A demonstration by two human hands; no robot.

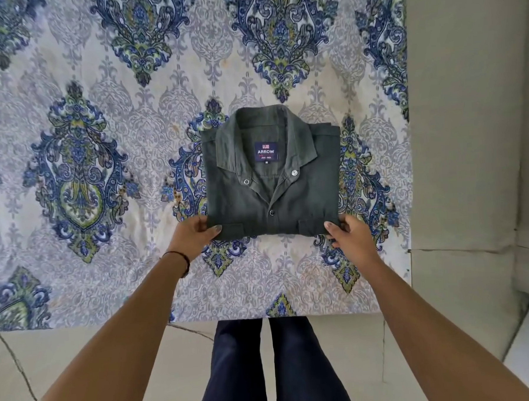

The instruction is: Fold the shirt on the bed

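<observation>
A dark green shirt lies folded into a compact rectangle on the bed, collar up and away from me, a blue brand label showing inside the neck. My left hand pinches its near left corner, thumb on top and fingers underneath. At the near right corner, my right hand holds the fold the same way. Both corners sit at the shirt's near edge, close to the bedsheet.
The bed is covered by a white sheet printed with blue and green paisley medallions. Its near edge runs just in front of my legs. A pale wall bounds the bed on the right; a light tiled floor lies below.
</observation>
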